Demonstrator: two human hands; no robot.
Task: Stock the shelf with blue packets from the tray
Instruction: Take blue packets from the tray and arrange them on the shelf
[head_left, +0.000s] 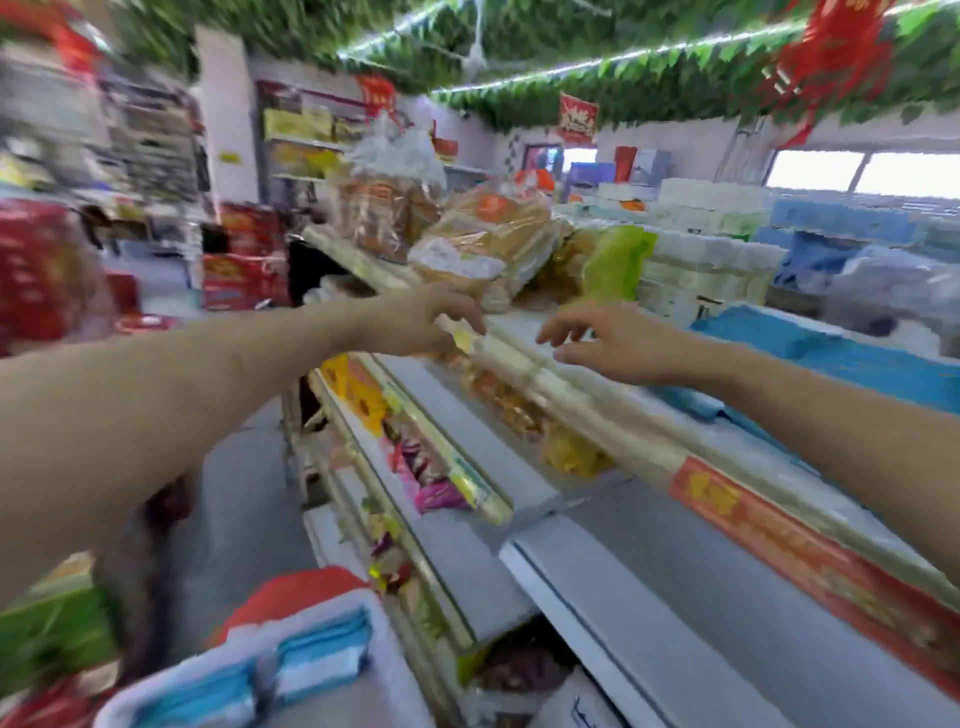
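Note:
The frame is motion-blurred. A white tray (384, 670) at the bottom left holds blue packets (322, 657) standing on edge. More blue packets (810, 353) lie on the top shelf (514, 325) at the right. My left hand (421, 322) reaches over the shelf's front rail, its fingers curved down onto the rail edge, with no packet in it. My right hand (608, 340) hovers just right of it above the top shelf, fingers spread and loosely bent, holding nothing.
Bagged bread and snacks (483, 244) pile up on the top shelf behind my hands, beside a green bag (618, 260). Lower shelves (415, 467) carry colourful packets. A red-labelled rail (810, 566) runs along the right. Grey aisle floor (244, 499) lies at the left.

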